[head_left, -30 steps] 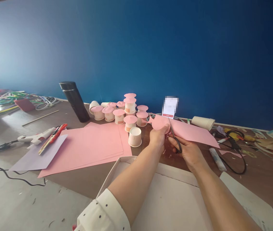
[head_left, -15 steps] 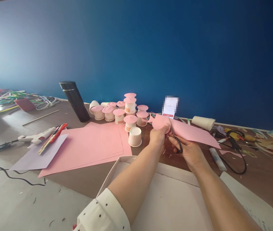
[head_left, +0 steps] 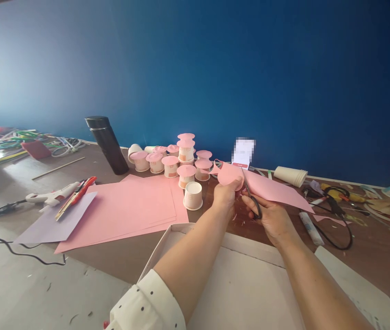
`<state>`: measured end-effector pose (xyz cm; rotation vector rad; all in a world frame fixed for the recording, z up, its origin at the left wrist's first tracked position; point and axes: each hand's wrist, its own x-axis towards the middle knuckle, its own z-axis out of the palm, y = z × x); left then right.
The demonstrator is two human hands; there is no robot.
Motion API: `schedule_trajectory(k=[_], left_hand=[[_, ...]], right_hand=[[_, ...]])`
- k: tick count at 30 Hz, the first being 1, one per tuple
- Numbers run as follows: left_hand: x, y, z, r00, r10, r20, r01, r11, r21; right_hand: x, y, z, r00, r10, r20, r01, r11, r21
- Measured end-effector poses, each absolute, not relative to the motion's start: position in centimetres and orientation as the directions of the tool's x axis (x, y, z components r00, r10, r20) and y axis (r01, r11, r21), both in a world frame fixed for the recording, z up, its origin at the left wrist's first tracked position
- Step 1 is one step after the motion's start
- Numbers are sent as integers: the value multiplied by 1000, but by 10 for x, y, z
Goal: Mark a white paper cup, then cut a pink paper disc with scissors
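Note:
Pink paper [head_left: 274, 186] is held up above the table, with a rounded edge cut at its left end. My left hand [head_left: 226, 195] is closed on that rounded part, thumb on top. Scissors [head_left: 256, 207] with black handles are in my right hand [head_left: 267, 219], fingers wrapped around the loops. Their blades meet the paper just right of my left thumb. Behind and left of my hands stand several small paper cups [head_left: 170, 170] with pink paper discs on top, some stacked. One upturned cup [head_left: 192, 197] nearest me has no disc.
Pink sheets [head_left: 136, 206] lie at left, beside a glue gun [head_left: 52, 196] and a red utility knife [head_left: 78, 195]. A black flask [head_left: 107, 146] stands behind them. Nested cups [head_left: 290, 175], a glue tube [head_left: 311, 228] and cables lie right. A shallow white box [head_left: 250, 284] is under my forearms.
Almost nothing differs. My hands stay in place, and the scissors and the pink paper have shifted only very slightly.

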<state>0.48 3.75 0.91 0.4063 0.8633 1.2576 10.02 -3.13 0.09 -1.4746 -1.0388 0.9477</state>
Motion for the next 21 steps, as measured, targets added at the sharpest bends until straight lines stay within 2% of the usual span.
schedule_trajectory(k=[16, 21], left_hand=[[3, 39, 7, 50, 946, -321, -638, 277, 718], [0, 39, 13, 46, 961, -271, -723, 219, 655]], right_hand=[[105, -31, -2, 282, 958, -49, 135, -91, -987], [108, -30, -4, 281, 958, -53, 169, -104, -980]])
